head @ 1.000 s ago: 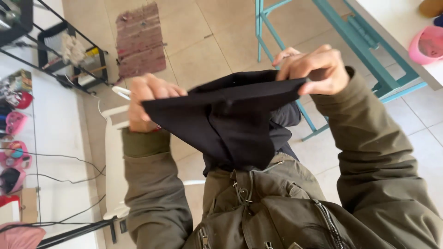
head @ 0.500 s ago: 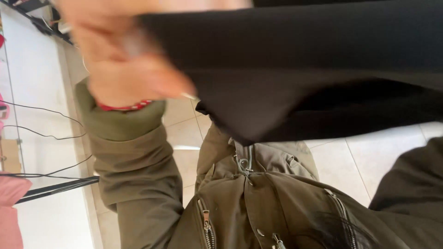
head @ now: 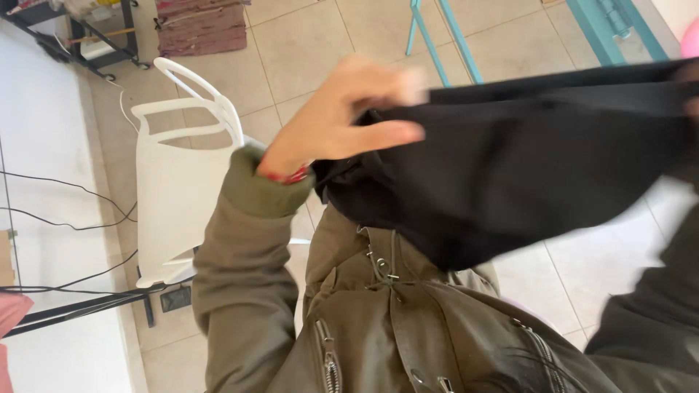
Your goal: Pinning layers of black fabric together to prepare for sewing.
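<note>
Left grip [head: 342, 120] closed on upper edge of black soft fabric garment [head: 524, 167], fingers curled over cloth, motion-blurred; red band at wrist above olive-green jacket cuff [head: 258, 191]; right grip [head: 688, 91] cut off at frame's right edge, only dark blurred sliver showing, closure impossible to judge; garment stretched across chest height between both, lower fold hanging over zipped jacket front; white plastic chair [head: 178, 196] beside left arm on beige tiled floor [head: 306, 51]; teal metal frame legs [head: 444, 33] at top, partly cropped.
</note>
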